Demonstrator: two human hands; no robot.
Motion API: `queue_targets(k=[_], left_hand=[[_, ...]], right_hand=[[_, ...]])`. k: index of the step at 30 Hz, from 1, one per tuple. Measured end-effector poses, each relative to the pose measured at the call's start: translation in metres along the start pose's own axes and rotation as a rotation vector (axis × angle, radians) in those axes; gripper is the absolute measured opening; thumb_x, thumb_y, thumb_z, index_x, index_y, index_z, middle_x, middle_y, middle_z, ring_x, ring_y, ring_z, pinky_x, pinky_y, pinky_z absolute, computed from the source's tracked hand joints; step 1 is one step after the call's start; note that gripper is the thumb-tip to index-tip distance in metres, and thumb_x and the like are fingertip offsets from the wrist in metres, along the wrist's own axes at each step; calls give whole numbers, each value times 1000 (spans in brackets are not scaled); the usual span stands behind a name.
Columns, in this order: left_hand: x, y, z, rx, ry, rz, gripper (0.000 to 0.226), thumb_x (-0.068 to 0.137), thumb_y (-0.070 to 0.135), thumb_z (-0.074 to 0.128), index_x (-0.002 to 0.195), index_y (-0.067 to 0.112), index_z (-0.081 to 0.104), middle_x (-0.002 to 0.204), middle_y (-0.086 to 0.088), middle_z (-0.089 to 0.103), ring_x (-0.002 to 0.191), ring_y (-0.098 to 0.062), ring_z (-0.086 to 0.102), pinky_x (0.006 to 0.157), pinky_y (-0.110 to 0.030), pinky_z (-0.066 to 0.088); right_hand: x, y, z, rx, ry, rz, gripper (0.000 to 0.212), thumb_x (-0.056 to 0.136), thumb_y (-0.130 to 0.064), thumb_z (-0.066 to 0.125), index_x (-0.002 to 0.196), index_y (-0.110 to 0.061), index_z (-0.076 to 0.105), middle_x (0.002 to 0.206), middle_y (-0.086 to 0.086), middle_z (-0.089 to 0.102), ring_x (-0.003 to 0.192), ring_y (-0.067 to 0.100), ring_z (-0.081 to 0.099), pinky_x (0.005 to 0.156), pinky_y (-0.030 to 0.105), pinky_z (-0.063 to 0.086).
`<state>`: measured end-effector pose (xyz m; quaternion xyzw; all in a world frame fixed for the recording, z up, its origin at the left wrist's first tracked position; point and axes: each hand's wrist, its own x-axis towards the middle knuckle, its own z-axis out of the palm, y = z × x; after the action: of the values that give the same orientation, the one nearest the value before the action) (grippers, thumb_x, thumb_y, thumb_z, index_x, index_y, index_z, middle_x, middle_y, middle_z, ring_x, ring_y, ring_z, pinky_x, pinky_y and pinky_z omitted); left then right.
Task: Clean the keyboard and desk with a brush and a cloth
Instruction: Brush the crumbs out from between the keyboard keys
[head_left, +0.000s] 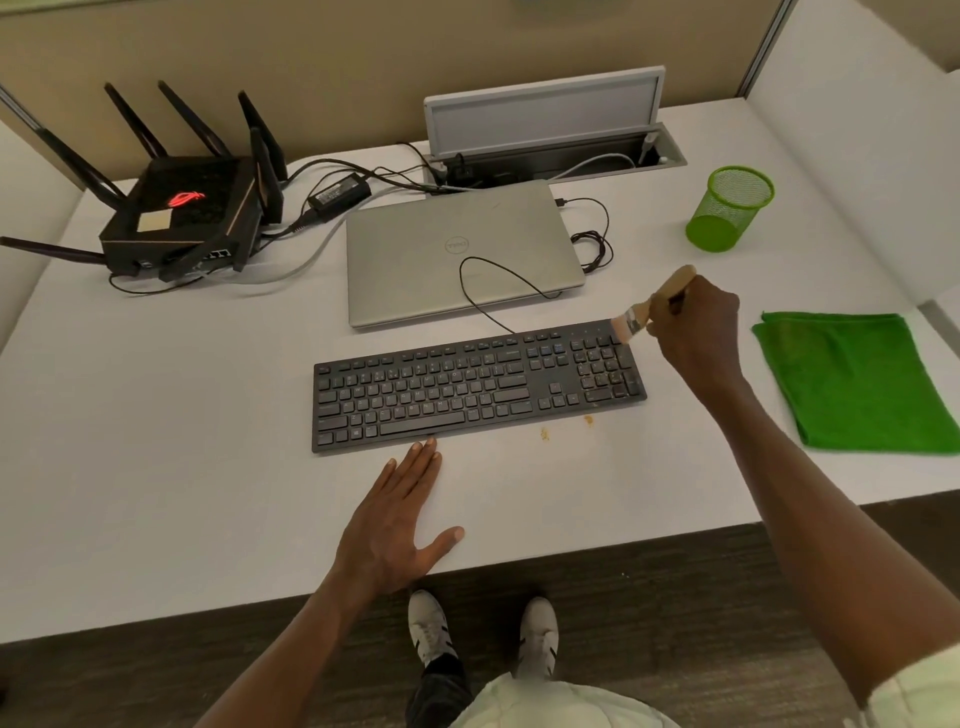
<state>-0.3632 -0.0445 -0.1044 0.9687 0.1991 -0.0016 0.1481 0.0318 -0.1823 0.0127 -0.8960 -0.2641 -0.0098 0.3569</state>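
A black keyboard (478, 387) lies across the middle of the white desk (182, 467). My right hand (696, 325) grips the wooden handle of a small paintbrush (655, 304), whose bristles touch the keyboard's upper right corner by the number pad. My left hand (400, 519) rests flat on the desk, fingers straight, fingertips at the keyboard's front edge. A folded green cloth (852, 379) lies on the desk to the right. Brown crumbs (544, 433) sit on the desk just in front of the keyboard's right part, and specks show on the number pad.
A closed silver laptop (462, 254) sits behind the keyboard, with the keyboard's cable looping over it. A black router (182, 218) with antennas stands at back left, with cables and a power brick beside it. A green mesh cup (730, 208) stands at back right. An open cable hatch (550, 150) is behind the laptop.
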Motion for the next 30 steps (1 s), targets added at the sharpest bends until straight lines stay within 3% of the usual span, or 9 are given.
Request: queue_targets(k=[2, 4, 6, 10, 15, 21, 25, 27, 30], left_hand=[[0, 0, -1, 0, -3, -2, 94, 96, 75, 32, 163, 12, 12, 172, 0, 0, 158, -12, -1, 127, -34, 4], [0, 0, -1, -2, -1, -3, 94, 96, 75, 33, 163, 13, 11, 172, 0, -1, 158, -12, 0, 127, -35, 4], [0, 0, 0, 0, 1, -2, 94, 96, 75, 34, 163, 12, 12, 172, 0, -1, 158, -12, 0, 127, -35, 4], [0, 0, 0, -7, 2, 2, 94, 96, 75, 34, 163, 13, 12, 172, 0, 0, 158, -12, -1, 127, -34, 3], [0, 0, -1, -18, 0, 1, 94, 96, 75, 34, 163, 13, 12, 172, 0, 0, 158, -12, -1, 127, -33, 2], [0, 0, 0, -25, 11, 8, 94, 96, 73, 37, 163, 12, 14, 172, -1, 1, 158, -12, 1, 127, -34, 4], [0, 0, 0, -21, 6, 6, 94, 96, 74, 35, 163, 13, 12, 172, 1, -1, 158, -11, -2, 127, -35, 3], [0, 0, -1, -28, 10, 6, 93, 96, 74, 36, 163, 12, 13, 172, 0, 0, 158, -12, -1, 127, -34, 3], [0, 1, -1, -27, 18, 7, 93, 96, 73, 38, 163, 12, 14, 172, 0, 2, 158, -12, 1, 127, -34, 3]], right_hand=[[-1, -6, 7, 18, -19, 15, 21, 90, -20, 51, 81, -6, 63, 70, 5, 67, 63, 20, 63, 59, 32, 48], [-5, -7, 10, -16, -51, 30, 19, 90, -17, 52, 81, -3, 61, 70, 7, 66, 62, 22, 62, 55, 33, 48], [-8, -7, 8, -102, -83, 17, 17, 87, -13, 54, 75, -2, 57, 65, 9, 62, 54, 22, 55, 47, 29, 39], [-7, -13, -1, -202, -77, -7, 17, 83, -10, 54, 69, -2, 50, 59, 10, 54, 48, 20, 41, 47, 30, 28], [-10, -17, 7, -56, -56, 14, 20, 90, -13, 50, 72, -3, 51, 58, 5, 54, 46, 13, 47, 44, 28, 28], [-21, -13, -1, -222, -128, -47, 15, 82, -6, 51, 68, -7, 45, 59, 8, 52, 52, 25, 44, 45, 27, 23], [-17, -14, 2, -101, -53, -44, 15, 86, -11, 54, 73, -4, 51, 63, 11, 59, 56, 28, 51, 52, 37, 42], [-17, -15, 5, -100, -60, -46, 15, 87, -13, 53, 75, -4, 51, 64, 13, 60, 57, 31, 53, 53, 40, 44], [-20, -13, 3, -171, -110, -52, 17, 84, -9, 52, 69, -7, 45, 61, 12, 56, 53, 29, 45, 50, 33, 32]])
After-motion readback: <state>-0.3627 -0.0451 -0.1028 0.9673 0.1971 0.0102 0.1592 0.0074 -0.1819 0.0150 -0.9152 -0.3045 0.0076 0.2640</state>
